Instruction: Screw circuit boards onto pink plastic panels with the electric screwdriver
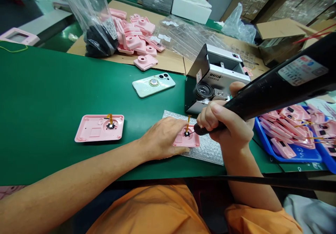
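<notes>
Black tool [273,90], angled down-left, in right hand [223,122]

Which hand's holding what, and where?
Right hand grips a black tapered handheld tool around its narrower lower barrel. Left hand grasps nothing, pressing flat on the left end of a pink rectangular plastic casing.

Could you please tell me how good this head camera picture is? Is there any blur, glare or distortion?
Head view: the light is bright and even, with only soft shadows; glare shines on the plastic bag and the bubble wrap; the black handheld tool, close to the lens, looks large and slightly soft; wide-angle distortion bends the edge of the green bench.
</notes>
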A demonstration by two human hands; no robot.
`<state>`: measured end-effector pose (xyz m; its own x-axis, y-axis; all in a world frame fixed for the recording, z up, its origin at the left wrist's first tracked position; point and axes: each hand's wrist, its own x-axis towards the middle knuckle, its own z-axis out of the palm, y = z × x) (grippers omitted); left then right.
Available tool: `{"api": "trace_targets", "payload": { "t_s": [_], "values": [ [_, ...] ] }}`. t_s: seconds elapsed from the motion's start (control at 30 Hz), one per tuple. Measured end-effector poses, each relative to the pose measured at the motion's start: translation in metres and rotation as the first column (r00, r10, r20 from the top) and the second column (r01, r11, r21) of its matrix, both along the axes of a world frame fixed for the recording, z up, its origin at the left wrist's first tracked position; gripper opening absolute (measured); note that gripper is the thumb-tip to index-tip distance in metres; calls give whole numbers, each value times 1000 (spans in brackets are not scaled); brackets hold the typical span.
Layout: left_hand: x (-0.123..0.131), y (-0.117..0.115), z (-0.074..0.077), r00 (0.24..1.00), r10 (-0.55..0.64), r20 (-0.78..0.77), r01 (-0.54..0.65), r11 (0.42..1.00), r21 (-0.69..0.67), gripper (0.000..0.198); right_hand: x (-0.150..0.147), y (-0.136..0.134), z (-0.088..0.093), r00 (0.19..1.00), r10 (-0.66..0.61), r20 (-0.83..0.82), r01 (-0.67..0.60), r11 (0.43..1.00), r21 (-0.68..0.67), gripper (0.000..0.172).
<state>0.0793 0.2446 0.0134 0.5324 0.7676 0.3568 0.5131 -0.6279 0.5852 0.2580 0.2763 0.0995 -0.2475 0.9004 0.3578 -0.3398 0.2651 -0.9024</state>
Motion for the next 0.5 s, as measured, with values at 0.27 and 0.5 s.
{"api": "trace_targets", "payload": {
  "t_s": [0.27,0.5],
  "values": [
    [1,-3,8,983,114,146,-130,986,106,25,-4,-10,27,993,82,88,-88,994,59,39],
    [-5,0,7,990,133,39,-138,978,155,21,-11,-5,9,999,-40,33,38,998,50,39]
  ]
}}
